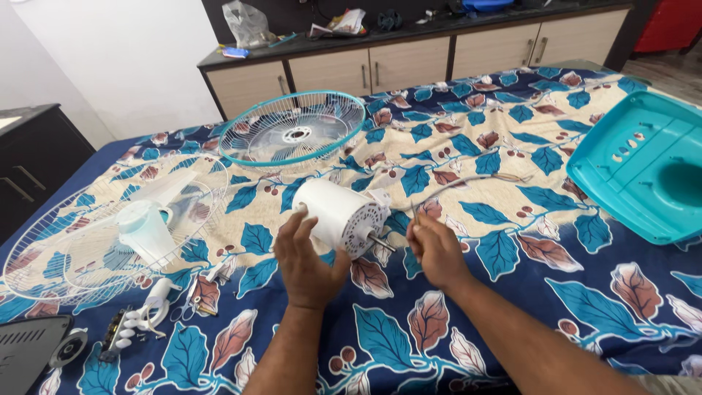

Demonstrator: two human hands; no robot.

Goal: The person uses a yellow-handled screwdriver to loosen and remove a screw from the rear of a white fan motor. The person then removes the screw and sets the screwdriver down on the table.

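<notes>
- Hands first: the left hand (pixel 307 260) is cupped on the near side of a white fan motor (pixel 344 216), fingers spread against its round casing and steadying it where it lies on the leaf-print bedsheet (pixel 512 307), about mid-frame.
- Far left, a black grille panel (pixel 29 351) and a strip of white push-buttons (pixel 124 329) lie at the sheet's near edge, beside a pair of small tools I cannot tell apart.
- Above them a white wire guard (pixel 66 263) rests flat with a pale fan blade (pixel 150 227) lying in it.
- Behind the motor sits a second guard with a teal rim (pixel 292 132), well apart from the hands.
- From the motor's slotted face a thin metal shaft (pixel 382 244) points toward the right hand.
- Right hand (pixel 436 252) is pinched shut on the grey cable (pixel 468 183), which runs back toward the motor.
- Far right, a teal plastic housing (pixel 643 168) lies untouched.
- Judging by this, the motor is out of its housing and its wiring is being handled; the next move likely calls for keeping the casing from rolling while the cable is worked.
</notes>
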